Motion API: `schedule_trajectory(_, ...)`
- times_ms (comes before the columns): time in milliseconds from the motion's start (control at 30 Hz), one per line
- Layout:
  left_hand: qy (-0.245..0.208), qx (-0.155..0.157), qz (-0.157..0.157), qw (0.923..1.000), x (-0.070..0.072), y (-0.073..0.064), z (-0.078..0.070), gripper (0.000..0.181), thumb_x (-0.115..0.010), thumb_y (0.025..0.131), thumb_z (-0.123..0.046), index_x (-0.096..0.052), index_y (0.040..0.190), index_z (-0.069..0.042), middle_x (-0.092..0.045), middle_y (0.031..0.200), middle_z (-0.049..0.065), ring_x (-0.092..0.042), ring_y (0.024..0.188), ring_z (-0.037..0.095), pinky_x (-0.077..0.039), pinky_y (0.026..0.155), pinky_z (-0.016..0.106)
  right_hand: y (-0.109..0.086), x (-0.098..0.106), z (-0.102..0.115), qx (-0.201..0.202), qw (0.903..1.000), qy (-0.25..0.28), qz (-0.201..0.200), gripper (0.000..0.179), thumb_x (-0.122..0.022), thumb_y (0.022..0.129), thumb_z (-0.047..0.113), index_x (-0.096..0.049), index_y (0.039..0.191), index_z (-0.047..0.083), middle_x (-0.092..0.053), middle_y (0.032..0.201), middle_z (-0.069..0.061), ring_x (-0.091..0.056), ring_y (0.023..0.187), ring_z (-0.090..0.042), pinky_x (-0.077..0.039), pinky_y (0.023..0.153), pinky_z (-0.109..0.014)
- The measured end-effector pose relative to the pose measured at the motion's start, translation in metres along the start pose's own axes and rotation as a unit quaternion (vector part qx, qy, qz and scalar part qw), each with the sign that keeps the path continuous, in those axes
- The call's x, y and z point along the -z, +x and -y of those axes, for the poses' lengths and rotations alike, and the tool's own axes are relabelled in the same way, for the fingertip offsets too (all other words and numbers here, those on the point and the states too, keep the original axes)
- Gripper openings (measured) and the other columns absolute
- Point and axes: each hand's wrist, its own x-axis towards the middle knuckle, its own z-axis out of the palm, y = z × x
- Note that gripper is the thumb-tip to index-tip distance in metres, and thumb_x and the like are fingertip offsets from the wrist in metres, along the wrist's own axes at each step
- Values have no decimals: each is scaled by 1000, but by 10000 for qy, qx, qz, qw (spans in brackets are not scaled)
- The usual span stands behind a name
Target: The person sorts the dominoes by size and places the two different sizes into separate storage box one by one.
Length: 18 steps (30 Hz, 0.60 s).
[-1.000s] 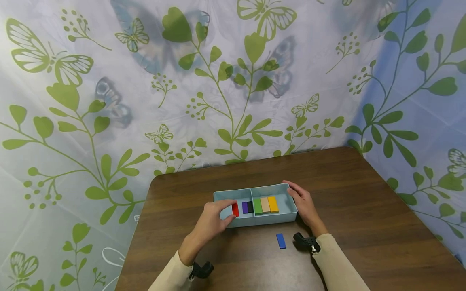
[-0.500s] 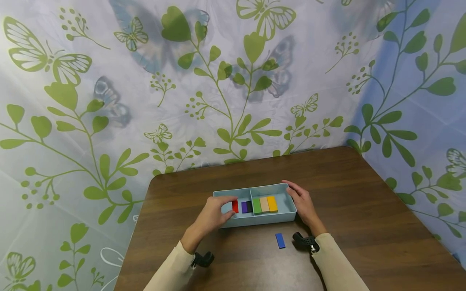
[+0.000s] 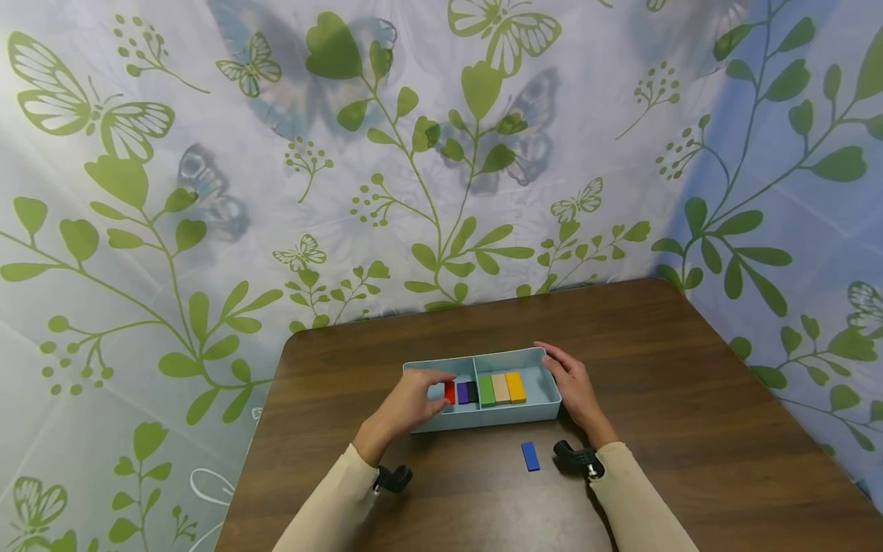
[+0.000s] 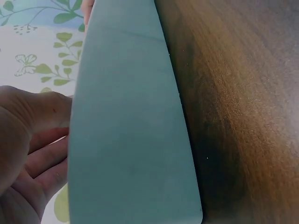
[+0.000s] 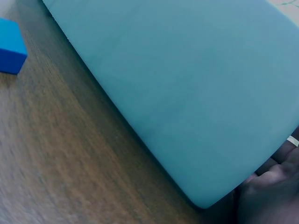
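Note:
A light blue two-compartment tray (image 3: 520,412) lies on the wooden table. In its left compartment my left hand (image 3: 407,402) pinches a red block (image 3: 450,392) between thumb and fingers at its two ends. Just to the right, a purple block (image 3: 463,393) and a black block (image 3: 472,392) lie side by side against the divider. The right compartment holds a green block (image 3: 487,390), a beige block (image 3: 500,389) and a yellow block (image 3: 515,387) in a row. My right hand (image 3: 576,389) grips the tray's right end at the rim. In the left wrist view, the tray wall hides the left fingertips.
A blue block (image 3: 530,456) lies on the table (image 3: 469,491) in front of the tray, near the right wrist. Black camera mounts (image 3: 578,458) are strapped to both wrists. A patterned curtain (image 3: 414,153) hangs behind the table's far edge.
My left hand has slid the red block to the right inside the left compartment, narrowing the gap to the purple block. The right hand stays at the tray's end.

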Motion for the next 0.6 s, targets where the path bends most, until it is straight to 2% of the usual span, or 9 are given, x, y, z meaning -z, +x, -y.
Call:
schedule_trajectory(233,-89,186,164,9997,-7,6,11,39,-78,86,-10,-71,123,-5,-74,119,6,-70,110,20,-57,94,38,-1,-1,0,-40,9999,-91,-67,44,-49,105,41,-57,143,19,-54,149,-4,-44,141,-26,-29,119,-56)
schedule_trajectory(400,-172,335,258,9990,-10,10,17,39,-78,86,-10,-71,124,-4,-73,120,8,-70,110,21,-57,95,40,-1,-1,0,-10,10000,-56,-58,43,-48,106,38,-57,143,18,-53,150,-7,-44,142,-28,-29,119,-56)
schedule_trajectory(600,-50,420,334,9985,-13,11,21,38,-78,85,-10,-71,122,-3,-74,118,8,-70,110,20,-57,94,40,0,0,1,-90,10000,0,18,43,-47,107,34,-55,145,17,-52,151,-8,-41,143,-28,-26,120,-56)
